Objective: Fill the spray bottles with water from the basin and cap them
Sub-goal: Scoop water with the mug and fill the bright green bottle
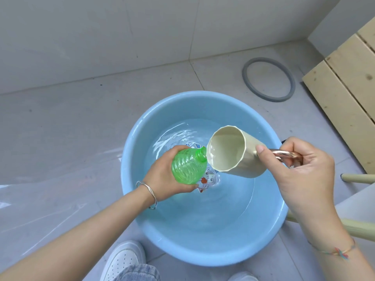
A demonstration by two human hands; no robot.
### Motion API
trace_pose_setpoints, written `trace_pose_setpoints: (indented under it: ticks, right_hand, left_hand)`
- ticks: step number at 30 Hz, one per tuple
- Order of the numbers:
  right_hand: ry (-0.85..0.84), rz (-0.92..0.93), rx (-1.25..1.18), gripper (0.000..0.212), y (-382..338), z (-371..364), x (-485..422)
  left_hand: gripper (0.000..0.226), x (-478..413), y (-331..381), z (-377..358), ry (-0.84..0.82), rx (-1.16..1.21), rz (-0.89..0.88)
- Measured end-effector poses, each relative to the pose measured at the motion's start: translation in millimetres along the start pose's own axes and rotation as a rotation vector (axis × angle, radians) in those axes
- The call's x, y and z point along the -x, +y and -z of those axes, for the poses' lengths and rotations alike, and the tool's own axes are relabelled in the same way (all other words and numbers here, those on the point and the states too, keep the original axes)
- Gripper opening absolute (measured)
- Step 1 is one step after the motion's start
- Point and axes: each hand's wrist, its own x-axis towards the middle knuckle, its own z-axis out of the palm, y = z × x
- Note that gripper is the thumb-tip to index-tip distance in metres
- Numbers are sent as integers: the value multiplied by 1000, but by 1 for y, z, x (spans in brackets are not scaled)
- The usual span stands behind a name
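Step (judged): pouring from the mug into the first bottle; capping not yet done.
Left hand point(162, 179): fingers and thumb curled round the lower body of the green bottle point(186, 167), gripping it in the air.
Right hand point(304, 169): fingers hooked through the copper handle point(284, 154) of the cream mug point(233, 157), thumb pressed on the mug wall.
Bottle position: above the water in the blue basin point(203, 254), about mid-basin and a little toward its left rim. The basin stands on the floor.
Bottle axis: tilted, base toward the left palm, open neck point(202, 154) pointing up and right at the mug.
Mug axis: tipped well over, mouth to the left, base toward the right hand.
Key relation: the mug's low lip sits right at the bottle neck, from the neck's right side. Whether the two touch, I cannot tell. The mouth is narrow and the lip wide, so alignment here decides spill or fill (judgement).
Nearer hand: the left has the bottle; the right reaches it only through the mug.
Hidden: bottle base and most left fingers, behind the bottle body.
Hard to make out: any stream of water, the level inside the bottle, what remains in the mug.
Not in view: caps, spray heads, other bottles.
Also present: grey ring point(267, 80) on the floor beyond the basin's far-right rim; white shoe point(123, 258) at its near-left rim.
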Motion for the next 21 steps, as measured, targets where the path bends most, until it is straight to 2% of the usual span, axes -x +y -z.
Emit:
trace_pose_setpoints:
  ticks: [21]
  right_hand:
    - [6, 268, 206, 42, -16, 3, -2]
  left_hand:
    - [75, 2, -1, -1, -26, 22, 28]
